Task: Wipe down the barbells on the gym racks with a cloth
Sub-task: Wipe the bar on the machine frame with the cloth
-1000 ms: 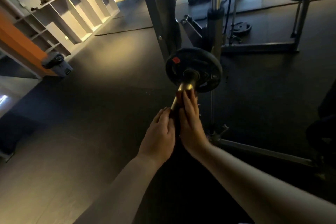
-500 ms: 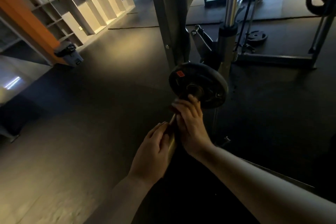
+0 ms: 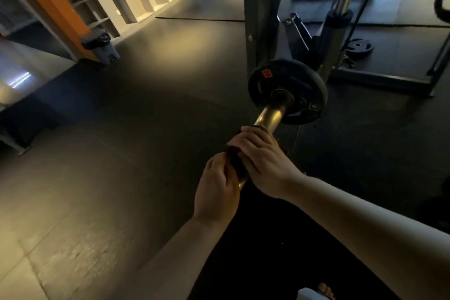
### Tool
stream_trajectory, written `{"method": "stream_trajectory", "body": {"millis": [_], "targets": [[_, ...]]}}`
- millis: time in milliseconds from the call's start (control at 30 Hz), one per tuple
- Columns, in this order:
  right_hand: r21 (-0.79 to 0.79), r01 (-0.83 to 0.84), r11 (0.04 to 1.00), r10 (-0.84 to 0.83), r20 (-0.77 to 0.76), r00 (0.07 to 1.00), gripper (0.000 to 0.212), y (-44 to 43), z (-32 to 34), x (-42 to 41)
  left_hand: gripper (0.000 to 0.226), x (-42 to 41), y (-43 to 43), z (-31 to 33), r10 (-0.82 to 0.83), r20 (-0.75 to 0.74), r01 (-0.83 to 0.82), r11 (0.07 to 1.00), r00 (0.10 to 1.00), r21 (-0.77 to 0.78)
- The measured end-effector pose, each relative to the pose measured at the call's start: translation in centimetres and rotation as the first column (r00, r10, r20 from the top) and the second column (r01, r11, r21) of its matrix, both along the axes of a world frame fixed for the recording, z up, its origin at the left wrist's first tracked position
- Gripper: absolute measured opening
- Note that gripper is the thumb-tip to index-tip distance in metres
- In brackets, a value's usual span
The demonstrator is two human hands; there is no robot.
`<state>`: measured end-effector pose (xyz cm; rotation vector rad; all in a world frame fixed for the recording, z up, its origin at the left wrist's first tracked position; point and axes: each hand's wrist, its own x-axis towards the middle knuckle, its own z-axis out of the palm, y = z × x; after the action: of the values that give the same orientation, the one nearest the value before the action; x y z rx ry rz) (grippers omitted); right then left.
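Cloth point(image 3: 234, 162) in right hand point(image 3: 264, 162) slid back along barbell point(image 3: 270, 117).

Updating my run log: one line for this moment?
right hand: grips dark cloth round brass-coloured metal barbell sleeve | left hand: holds sleeve end
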<state>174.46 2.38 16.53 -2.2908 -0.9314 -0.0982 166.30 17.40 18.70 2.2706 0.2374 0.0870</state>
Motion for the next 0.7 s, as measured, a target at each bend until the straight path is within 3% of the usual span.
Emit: {"method": "stream_trajectory", "body": {"millis": [100, 233, 400, 533, 700], "targets": [[-0.036, 0.013, 0.999, -0.015, -0.035, 0.999, 0.042, -0.9, 0.3, 0.7, 0.049, -1.3, 0.4, 0.0, -0.018, -0.014, 0.018, 0.999, 1.0, -0.026], [0.05, 0.219, 0.974, -0.211, -0.129, 0.969, 0.04, 0.1, 0.0, 0.0, 0.042, -2.3, 1.0, -0.3, -0.061, -0.078, 0.056, 0.996, 0.995, -0.068], [0.127, 0.181, 0.975, -0.164, -0.13, 0.978, 0.04, 2.5, -0.4, -4.1, 0.062, -3.1, 2.2, -0.5, -0.113, -0.055, 0.109, 0.992, 0.992, -0.058], [0.158, 0.18, 0.971, -0.156, -0.153, 0.976, 0.041, 4.1, -0.3, -7.3, 0.05, -4.4, 3.0, -1.8, -0.148, 0.012, 0.149, 0.988, 0.989, -0.048], [0.205, 0.233, 0.951, -0.197, -0.181, 0.964, 0.032, 6.1, 0.2, -10.6, 0.039, -6.7, 4.5, -3.3, -0.113, 0.058, 0.123, 0.972, 0.992, -0.2]]}}
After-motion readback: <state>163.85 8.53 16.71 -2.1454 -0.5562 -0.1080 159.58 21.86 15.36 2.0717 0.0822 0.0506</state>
